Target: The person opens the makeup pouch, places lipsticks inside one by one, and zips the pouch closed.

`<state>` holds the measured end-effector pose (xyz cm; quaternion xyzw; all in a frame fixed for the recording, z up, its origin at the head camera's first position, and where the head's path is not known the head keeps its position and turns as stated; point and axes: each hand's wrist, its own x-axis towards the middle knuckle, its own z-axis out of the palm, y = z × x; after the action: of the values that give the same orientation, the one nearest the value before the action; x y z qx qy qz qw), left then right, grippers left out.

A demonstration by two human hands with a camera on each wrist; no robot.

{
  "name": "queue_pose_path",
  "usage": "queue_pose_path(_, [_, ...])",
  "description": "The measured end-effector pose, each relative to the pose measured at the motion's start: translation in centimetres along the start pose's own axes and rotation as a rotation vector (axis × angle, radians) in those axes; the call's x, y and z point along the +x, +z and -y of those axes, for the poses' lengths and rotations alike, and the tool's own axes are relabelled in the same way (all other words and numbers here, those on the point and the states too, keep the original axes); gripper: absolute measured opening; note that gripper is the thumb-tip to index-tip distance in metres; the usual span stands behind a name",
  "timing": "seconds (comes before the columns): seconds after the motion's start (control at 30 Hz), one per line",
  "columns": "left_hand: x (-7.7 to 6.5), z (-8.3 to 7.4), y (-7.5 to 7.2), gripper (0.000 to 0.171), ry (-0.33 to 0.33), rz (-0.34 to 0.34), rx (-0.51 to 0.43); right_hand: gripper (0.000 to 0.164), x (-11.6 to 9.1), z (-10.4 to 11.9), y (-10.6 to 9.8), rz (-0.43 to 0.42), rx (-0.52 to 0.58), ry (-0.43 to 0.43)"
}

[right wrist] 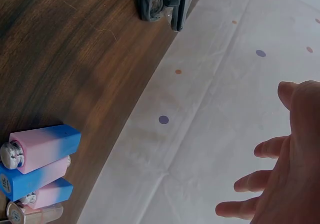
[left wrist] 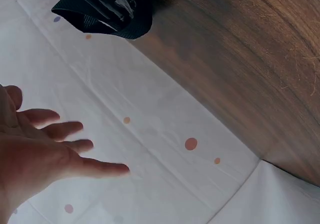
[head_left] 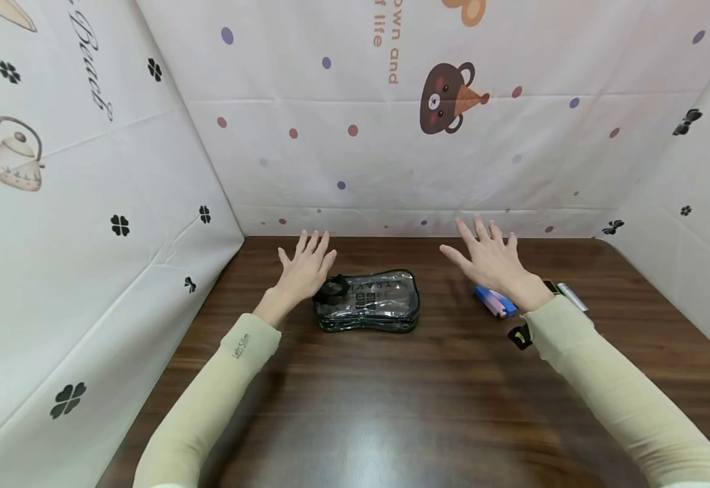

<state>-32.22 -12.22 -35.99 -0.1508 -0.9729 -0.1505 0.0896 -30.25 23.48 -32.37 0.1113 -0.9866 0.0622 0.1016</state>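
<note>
A clear zip pouch with black edging and dark lettering lies on the table. My left hand hovers by its left end with fingers spread, holding nothing. In the left wrist view the pouch's black strap loop shows above that hand. Raised to the right of the pouch, my right hand also has its fingers spread and nothing in it. Beneath its wrist lie several pink-and-blue block-shaped pieces with silvery round ends, partly hidden by the hand in the head view.
Beyond the right wrist lies a silvery tube. In the right wrist view a clear-sided piece lies beside the pink-and-blue ones. The brown wooden table is bordered by a white printed cloth wall at the back and both sides.
</note>
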Motion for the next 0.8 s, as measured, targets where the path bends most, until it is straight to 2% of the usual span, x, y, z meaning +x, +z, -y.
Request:
queue_pose_path(0.1, [0.0, 0.0, -0.2, 0.047, 0.040, -0.027, -0.014, 0.076, 0.0, 0.1, -0.1, 0.002, 0.005, -0.006])
queue_pose_path(0.2, [0.0, 0.0, -0.5, 0.034, 0.024, -0.014, -0.058, 0.076, 0.0, 0.2, -0.2, 0.010, 0.018, -0.012])
queue_pose_path(0.33, [-0.1, 0.3, -0.8, 0.025, -0.063, 0.111, -0.081, 0.075, 0.0, 0.3, -0.2, 0.014, 0.021, -0.017])
queue_pose_path(0.5, [0.1, 0.6, -0.9, 0.031, -0.169, 0.307, -0.062, 0.074, 0.1, 0.3, -0.3, 0.015, 0.017, -0.017])
queue_pose_path(0.6, [0.2, 1.0, -0.6, 0.029, -0.222, 0.406, -0.082, 0.074, 0.1, 0.4, -0.3, 0.024, 0.024, -0.017])
queue_pose_path(0.7, [0.4, 1.4, 0.0, 0.027, -0.256, 0.456, -0.120, 0.074, 0.0, 0.4, -0.2, 0.036, 0.026, -0.016])
queue_pose_path(0.8, [0.6, 1.8, 0.7, 0.032, -0.273, 0.457, -0.146, 0.074, 0.1, 0.4, -0.1, 0.041, 0.018, -0.017])
